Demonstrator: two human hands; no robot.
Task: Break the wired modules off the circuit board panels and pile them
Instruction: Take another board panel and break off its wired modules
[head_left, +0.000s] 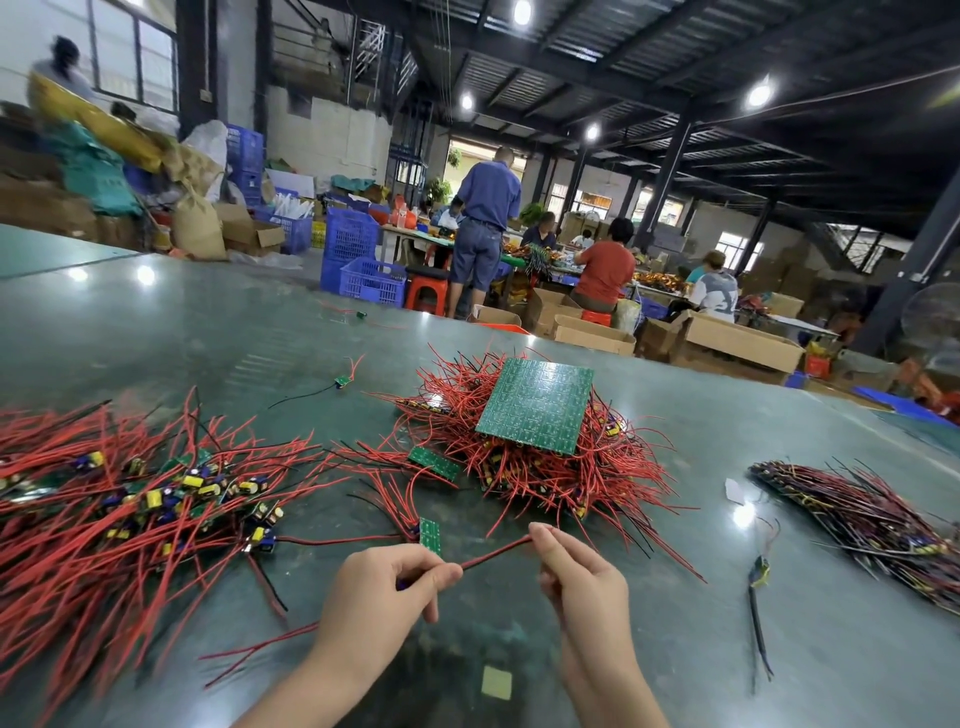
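My left hand (382, 587) and right hand (576, 577) each pinch an end of a red wire (496, 554) above the bench (675, 649), the small green module (430, 535) at my left fingertips, the loose-module pile (130, 499) lying left.

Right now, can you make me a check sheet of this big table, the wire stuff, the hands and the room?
Surface: dark green table, shiny, reflecting ceiling lights.
Job's things: green panel lying tilted on the middle heap of red wires; pile of loose modules at left; small board piece near the hands.
Clutter: darker wire bundle at right; stray modules; a white scrap.
Hands: left hand and right hand each pinch one end of a red wire.
Cables: red and black leads everywhere, tangled.
Surroundings: seated workers, one person standing, blue crates, cardboard boxes.
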